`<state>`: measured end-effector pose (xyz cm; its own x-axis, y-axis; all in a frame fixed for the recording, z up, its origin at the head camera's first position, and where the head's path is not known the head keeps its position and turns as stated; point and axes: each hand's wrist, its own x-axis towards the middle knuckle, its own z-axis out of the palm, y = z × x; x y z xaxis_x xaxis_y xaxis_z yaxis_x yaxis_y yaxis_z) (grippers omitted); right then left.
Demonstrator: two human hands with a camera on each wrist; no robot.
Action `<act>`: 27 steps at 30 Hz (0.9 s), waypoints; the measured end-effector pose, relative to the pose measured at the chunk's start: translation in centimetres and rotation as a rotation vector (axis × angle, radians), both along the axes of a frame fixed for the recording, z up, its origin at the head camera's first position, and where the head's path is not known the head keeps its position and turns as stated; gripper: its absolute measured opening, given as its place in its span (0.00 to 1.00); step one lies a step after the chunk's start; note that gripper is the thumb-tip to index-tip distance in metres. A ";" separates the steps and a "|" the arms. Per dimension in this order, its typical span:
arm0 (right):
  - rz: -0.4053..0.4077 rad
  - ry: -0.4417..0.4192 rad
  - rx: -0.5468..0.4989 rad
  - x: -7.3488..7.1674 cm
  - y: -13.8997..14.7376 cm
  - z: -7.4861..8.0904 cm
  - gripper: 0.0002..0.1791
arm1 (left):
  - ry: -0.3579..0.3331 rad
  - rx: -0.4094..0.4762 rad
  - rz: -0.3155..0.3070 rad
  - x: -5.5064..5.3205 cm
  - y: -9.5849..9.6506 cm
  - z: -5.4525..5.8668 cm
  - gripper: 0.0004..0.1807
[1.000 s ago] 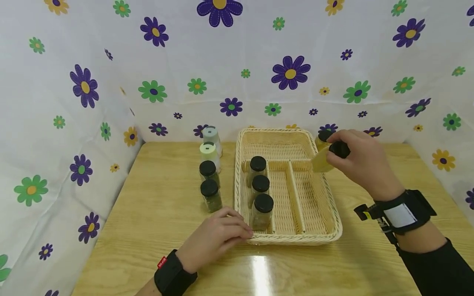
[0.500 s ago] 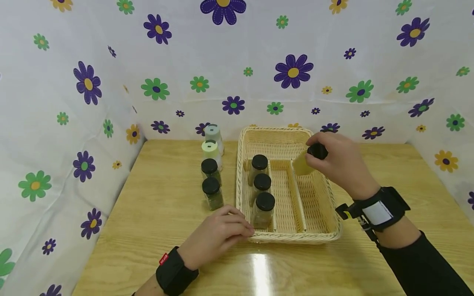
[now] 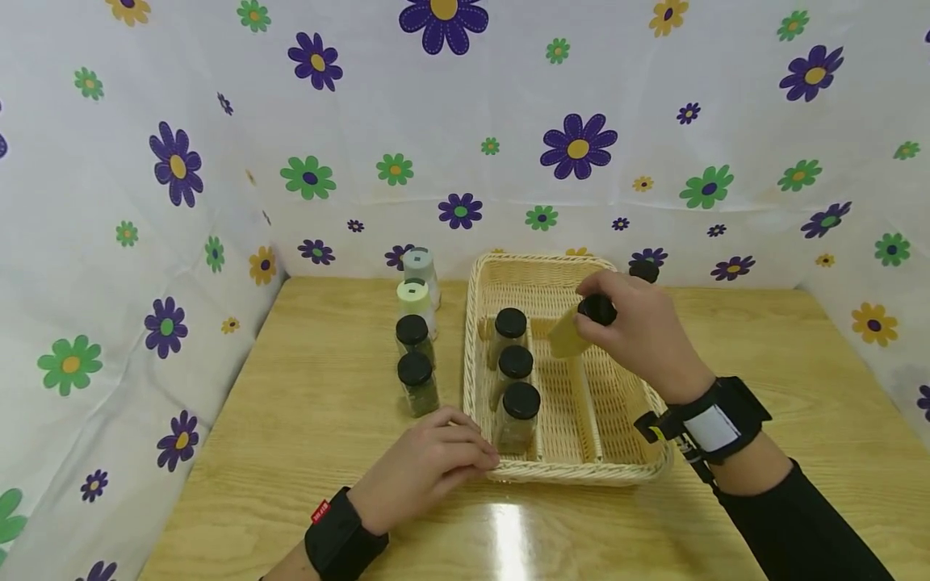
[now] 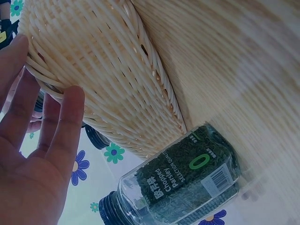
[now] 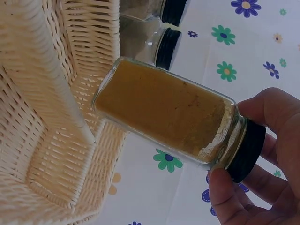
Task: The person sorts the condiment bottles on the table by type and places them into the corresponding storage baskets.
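Note:
My right hand (image 3: 639, 327) pinches the black lid of a glass spice jar (image 5: 164, 112) filled with tan powder. The jar tilts in the air above the wicker basket's (image 3: 574, 474) middle, its base towards the left. At the basket's near left corner, my left hand (image 3: 432, 460) holds the woven rim, with some fingertips hidden behind it in the left wrist view. Three black-lidded jars (image 3: 520, 420) stand in a row in the basket's left compartment. Beside the left hand, on the table, stands a chopped parsley jar (image 4: 187, 173) with a dark lid.
Left of the basket, another black-lidded jar (image 3: 412, 332), a yellow-green-capped bottle (image 3: 414, 298) and a pale blue-capped bottle (image 3: 419, 262) line up behind the parsley. A black lid (image 3: 644, 270) shows behind the right hand. Wicker dividers (image 3: 584, 407) split the basket. Flowered cloth surrounds the table.
My right hand has carried the powder jar leftwards from the basket's right edge to above its middle compartment. The left hand has stayed on the rim.

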<state>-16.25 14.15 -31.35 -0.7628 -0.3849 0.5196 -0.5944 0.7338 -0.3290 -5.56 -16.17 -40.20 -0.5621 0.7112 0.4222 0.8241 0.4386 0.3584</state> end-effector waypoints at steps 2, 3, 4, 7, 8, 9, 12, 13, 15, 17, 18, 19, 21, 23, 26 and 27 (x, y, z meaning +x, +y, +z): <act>0.002 0.001 -0.004 0.0 -0.1 -0.1 0.14 | -0.006 -0.001 0.000 0.0 0.0 0.1 0.09; 0.002 0.001 -0.003 0.0 -0.1 -0.1 0.14 | -0.004 -0.002 0.000 -0.1 0.0 0.1 0.09; 0.002 0.002 -0.001 0.0 -0.2 0.0 0.14 | -0.007 -0.003 0.000 -0.1 0.0 0.2 0.09; 0.006 0.002 0.006 -0.1 -0.3 0.0 0.13 | 0.003 -0.004 -0.008 -0.1 0.0 0.2 0.08; 0.008 0.003 0.008 -0.1 -0.4 0.1 0.13 | -0.004 -0.005 -0.007 0.0 0.0 0.2 0.08; 0.012 0.004 0.007 -0.2 -0.5 0.1 0.13 | -0.001 -0.004 -0.007 0.0 0.0 0.2 0.08; 0.028 0.007 0.008 -0.3 -0.8 0.2 0.12 | -0.004 -0.001 -0.007 0.0 0.0 0.2 0.08; 0.030 0.006 0.011 -0.3 -0.9 0.2 0.12 | -0.002 -0.001 -0.007 0.0 -0.1 0.2 0.08; 0.038 -0.004 0.013 -0.4 -1.1 0.2 0.12 | -0.004 0.000 -0.003 0.0 -0.1 0.3 0.08; 0.039 -0.010 0.025 -0.6 -1.3 0.1 0.12 | -0.009 -0.004 0.001 0.0 -0.1 0.3 0.08; 0.040 -0.013 0.028 -0.6 -1.4 0.0 0.12 | -0.008 -0.005 0.001 0.0 -0.1 0.3 0.08; 0.041 -0.015 0.029 -0.7 -1.4 -0.1 0.12 | -0.010 -0.006 0.002 0.0 -0.1 0.3 0.08; 0.037 -0.017 0.034 -0.7 -1.5 -0.2 0.13 | -0.013 -0.008 0.003 0.0 -0.1 0.2 0.08; 0.034 -0.031 0.038 -0.7 -1.6 -0.4 0.13 | -0.010 -0.010 -0.002 0.0 0.0 0.1 0.08; 0.019 -0.064 0.047 -0.7 -1.6 -0.4 0.14 | -0.023 -0.009 0.004 0.0 0.0 0.0 0.08; 0.014 -0.076 0.052 -0.7 -1.7 -0.5 0.14 | -0.023 -0.010 0.003 0.0 0.0 0.0 0.08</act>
